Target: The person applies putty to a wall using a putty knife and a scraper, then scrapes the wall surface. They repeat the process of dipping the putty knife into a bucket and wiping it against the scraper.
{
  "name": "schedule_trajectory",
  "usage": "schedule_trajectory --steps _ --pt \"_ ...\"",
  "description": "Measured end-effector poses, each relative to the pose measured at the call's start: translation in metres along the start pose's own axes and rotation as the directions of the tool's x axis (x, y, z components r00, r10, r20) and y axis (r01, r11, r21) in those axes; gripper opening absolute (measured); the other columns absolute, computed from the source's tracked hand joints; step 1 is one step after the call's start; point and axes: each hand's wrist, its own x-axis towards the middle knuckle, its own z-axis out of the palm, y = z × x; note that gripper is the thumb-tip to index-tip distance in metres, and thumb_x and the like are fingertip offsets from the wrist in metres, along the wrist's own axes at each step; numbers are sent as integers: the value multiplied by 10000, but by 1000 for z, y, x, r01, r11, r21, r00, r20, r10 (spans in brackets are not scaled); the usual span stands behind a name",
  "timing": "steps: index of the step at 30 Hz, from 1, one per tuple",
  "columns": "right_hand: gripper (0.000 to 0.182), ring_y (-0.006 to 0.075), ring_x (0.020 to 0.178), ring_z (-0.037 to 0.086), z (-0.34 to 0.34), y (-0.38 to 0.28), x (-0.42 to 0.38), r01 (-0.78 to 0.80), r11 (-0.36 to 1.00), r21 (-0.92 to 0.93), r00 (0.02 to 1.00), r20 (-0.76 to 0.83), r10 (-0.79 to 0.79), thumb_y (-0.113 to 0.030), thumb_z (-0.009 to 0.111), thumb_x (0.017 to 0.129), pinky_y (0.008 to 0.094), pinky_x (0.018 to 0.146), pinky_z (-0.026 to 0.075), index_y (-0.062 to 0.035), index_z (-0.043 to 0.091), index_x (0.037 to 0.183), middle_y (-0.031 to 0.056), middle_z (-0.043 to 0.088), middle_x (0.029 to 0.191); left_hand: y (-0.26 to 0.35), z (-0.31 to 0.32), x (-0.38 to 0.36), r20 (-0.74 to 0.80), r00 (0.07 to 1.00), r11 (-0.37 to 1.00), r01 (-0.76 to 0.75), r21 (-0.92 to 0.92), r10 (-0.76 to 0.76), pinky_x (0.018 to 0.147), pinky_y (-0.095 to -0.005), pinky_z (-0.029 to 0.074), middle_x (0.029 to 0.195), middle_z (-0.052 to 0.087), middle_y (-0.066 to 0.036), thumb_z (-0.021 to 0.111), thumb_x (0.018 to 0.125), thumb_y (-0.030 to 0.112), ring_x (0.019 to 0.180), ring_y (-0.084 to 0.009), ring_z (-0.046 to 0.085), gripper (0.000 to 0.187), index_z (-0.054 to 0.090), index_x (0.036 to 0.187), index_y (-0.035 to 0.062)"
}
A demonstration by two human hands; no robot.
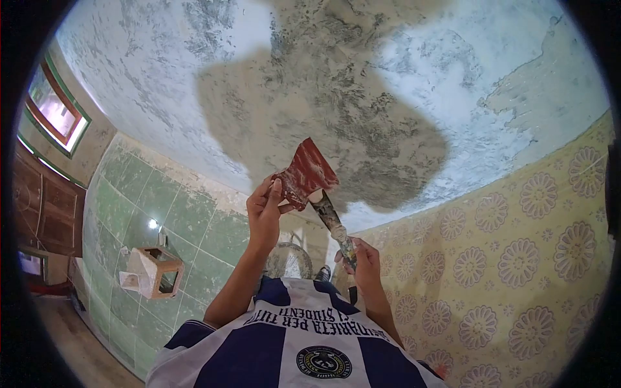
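My left hand pinches the lower end of a red plastic spreader smeared with whitish filler. A putty knife with a caked, stained handle is held in my right hand, fingers wrapped round the handle end. Its blade end meets the lower right edge of the spreader. Both tools are raised in front of the patchy grey-and-white plastered wall. My shadow falls across that plaster.
Below my hands stands a round grey tub, near my feet. A wooden-framed box or stool stands on the green tiled floor. Yellow flower-patterned covering spreads to the right. A brown wooden door and window are at left.
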Motion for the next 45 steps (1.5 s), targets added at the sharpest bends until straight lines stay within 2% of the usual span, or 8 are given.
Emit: schedule_trajectory --steps 4,12,21,25,30,34,43,45 --pt "365 64 482 444 14 -1 2 -27 998 64 999 23 25 -273 420 1081 223 447 350 15 611 1196 97 676 778 -8 -1 -3 96 995 989 14 149 -28 778 -326 628 1103 700 -84 500 1062 205 945 -159 710 324 597 1293 0" --pt "347 72 507 479 33 -22 17 -81 945 317 989 -95 116 -279 437 1075 231 460 372 2 594 1202 88 672 772 -19 2 -17 191 982 995 -14 103 -6 817 -324 617 1066 684 -75 504 1060 152 941 -139 682 312 598 1294 -31" --pt "364 68 475 451 -9 -9 -6 -43 999 -16 997 -69 42 -285 433 1076 229 454 366 13 624 1161 87 670 759 -11 4 -7 -31 999 1000 26 1 -26 736 -309 630 1013 694 -69 524 1052 178 880 -145 701 285 617 1230 -24" --pt "368 65 477 448 9 -5 4 -91 991 101 985 -138 105 -280 426 1080 225 454 362 18 620 1175 91 670 760 -20 13 -13 100 994 992 41 121 -53 702 -291 621 972 697 -75 520 1052 187 843 -157 717 281 608 1214 -25" --pt "370 66 476 448 19 -37 8 40 991 127 997 -70 -31 -279 423 1081 220 451 355 20 617 1177 94 670 763 -25 29 -16 119 993 993 2 122 -16 689 -286 617 963 695 -68 521 1053 206 825 -147 711 282 613 1192 -22" --pt "356 43 578 531 -10 -40 -9 27 996 87 998 -56 -22 -277 448 1080 200 482 400 2 657 1149 22 670 790 -13 24 -3 -5 1000 994 -8 113 9 707 -285 625 987 694 -69 519 1054 193 876 -134 703 269 622 1179 -22" --pt "350 59 551 514 -1 -30 3 -47 981 187 984 -161 78 -229 406 1082 214 460 378 14 641 1170 64 686 792 -22 22 -7 98 995 989 -12 146 -2 724 -291 626 1010 683 -69 552 1038 137 867 -118 676 254 614 1193 -53" --pt "387 70 487 453 4 -43 8 29 979 204 999 -51 -19 -316 419 1081 224 459 369 10 602 1181 105 669 777 -30 22 -10 137 990 969 -76 237 45 709 -317 635 1011 698 -93 534 1046 170 861 -142 695 269 623 1180 -45"
